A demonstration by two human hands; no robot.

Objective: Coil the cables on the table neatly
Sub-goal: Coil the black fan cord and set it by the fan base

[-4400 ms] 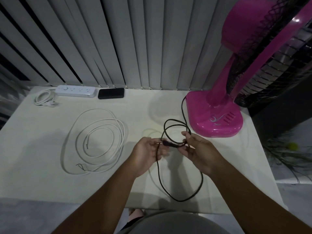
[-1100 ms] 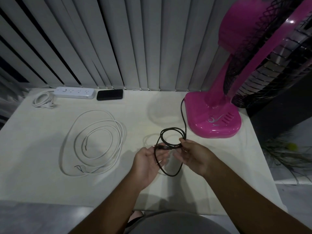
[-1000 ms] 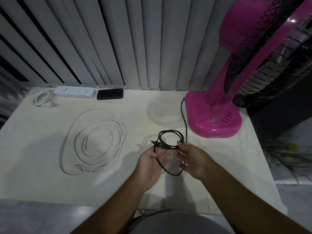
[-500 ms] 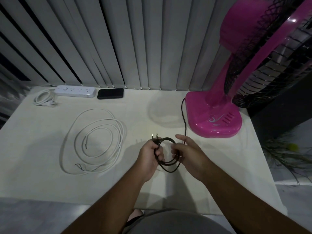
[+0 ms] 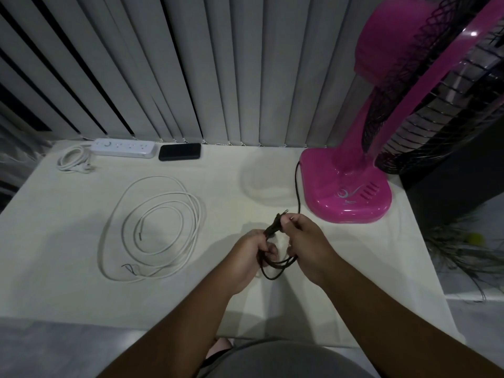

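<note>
Cables are my job: the black cable (image 5: 275, 264) is bunched into small loops between my two hands, just above the worktop (image 5: 68, 230) near its front middle. My left hand (image 5: 249, 257) is the grip on the bundle's left side, fingers curled tight around the strands, and my right hand (image 5: 306, 246) pinches the same bundle from the 3 o'clock side. The plug end (image 5: 278, 220) sticks up out of the bundle toward 12 o'clock, between my thumbs. A loop hangs below my knuckles at 6 o'clock.

Going left to right: at 10 o'clock from my hands a small coiled white lead (image 5: 73, 161) lies by the white power strip (image 5: 125, 148), with a dark phone (image 5: 180, 151) just beside the strip. Nearer, at 9 o'clock and well apart from my hands, the white cable (image 5: 152, 225) lies in loose wide rings, its bare ends showing. At 1 o'clock stands the pink fan (image 5: 346, 186); a black strand runs from its base down toward my right hand.

My fingers hide how many turns the black bundle has, and I cannot tell where the strand from the fan joins it. The fan's head is cut off at the right edge.
</note>
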